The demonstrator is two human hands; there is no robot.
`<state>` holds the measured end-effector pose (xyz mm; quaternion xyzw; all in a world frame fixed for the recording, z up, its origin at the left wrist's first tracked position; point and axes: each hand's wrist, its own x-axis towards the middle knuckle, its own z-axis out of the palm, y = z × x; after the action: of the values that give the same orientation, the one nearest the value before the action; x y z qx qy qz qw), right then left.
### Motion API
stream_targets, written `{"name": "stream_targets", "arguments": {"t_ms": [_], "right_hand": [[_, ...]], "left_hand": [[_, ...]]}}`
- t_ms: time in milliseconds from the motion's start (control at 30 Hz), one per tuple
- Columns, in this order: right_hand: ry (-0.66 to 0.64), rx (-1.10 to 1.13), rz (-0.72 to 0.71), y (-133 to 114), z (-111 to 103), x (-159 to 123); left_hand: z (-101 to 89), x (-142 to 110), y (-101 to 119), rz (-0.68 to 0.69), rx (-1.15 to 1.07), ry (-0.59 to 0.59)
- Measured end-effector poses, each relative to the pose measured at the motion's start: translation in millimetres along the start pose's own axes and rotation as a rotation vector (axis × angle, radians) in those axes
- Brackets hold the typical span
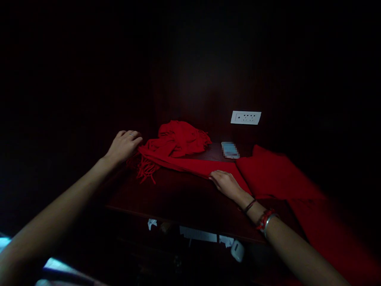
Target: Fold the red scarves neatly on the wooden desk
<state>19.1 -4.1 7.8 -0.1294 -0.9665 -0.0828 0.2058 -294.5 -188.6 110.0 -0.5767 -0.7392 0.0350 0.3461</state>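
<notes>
Right fingers on red cloth, near edge

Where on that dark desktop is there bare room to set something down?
Mainly between the stretched red cloth and the desktop's front edge. A smaller gap lies between the fringed bundle and the phone. Red fabric crowds the right.

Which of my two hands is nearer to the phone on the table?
Right hand. It is at the red scarf's near edge, in front of the phone; the left hand is farther off, to the left.
</notes>
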Motion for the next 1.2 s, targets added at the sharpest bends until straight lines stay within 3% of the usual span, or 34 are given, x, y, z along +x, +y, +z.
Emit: {"name": "stream_targets", "arguments": {"t_ms": [67, 167, 200, 233, 300, 400, 533, 633, 733, 800, 900, 967, 1200], "right_hand": [[-0.041, 0.03, -0.055, 0, 1, -1], [-0.075, 0.107, -0.13, -1, 0, -1], [-0.073, 0.131, -0.144, -1, 0, -1], [-0.066, 0.151, -0.153, -1, 0, 0], [-0.049, 0.17, -0.164, -1, -1, 0], [-0.034, 0.143, -0.177, -3, -2, 1], [-0.035, 0.037, -0.209, -7, -2, 2], [-0.022, -0.001, -0.207, -7, -1, 2], [0.043, 0.016, -0.156, -5, -1, 3], [0.078, 0.037, -0.118, -4, -1, 3], [0.061, 0.058, -0.121, -3, 0, 3], [0.035, 0.065, -0.141, -4, 0, 3], [0.076, 0.056, -0.169, -2, 1, 6]], "left_hand": [[3.0, -9, -8, 0.096, -0.123, -0.248], [2.1, -22, -14, 0.209, -0.434, -0.752], [0.1, -24, -12, 0.205, -0.512, -0.821], [-2.4, -26, -8, 0.188, -0.555, -0.813], [-6.5, -25, 8, 0.183, -0.548, -0.647], [-5.4, -21, 48, 0.327, -0.484, -0.427], [7.2, -21, 98, 0.476, -0.405, -0.371], [14.4, -23, 114, 0.5, -0.317, -0.345], [17.3, -24, 120, 0.479, -0.258, -0.296], [18.9, -24, 127, 0.38, -0.212, -0.245], [23.3, -25, 135, 0.244, -0.162, -0.193], [27.3, -25, 135, 0.23, -0.159, -0.185], [23.5, -26, 83, 0.156, -0.029, -0.132]]}}
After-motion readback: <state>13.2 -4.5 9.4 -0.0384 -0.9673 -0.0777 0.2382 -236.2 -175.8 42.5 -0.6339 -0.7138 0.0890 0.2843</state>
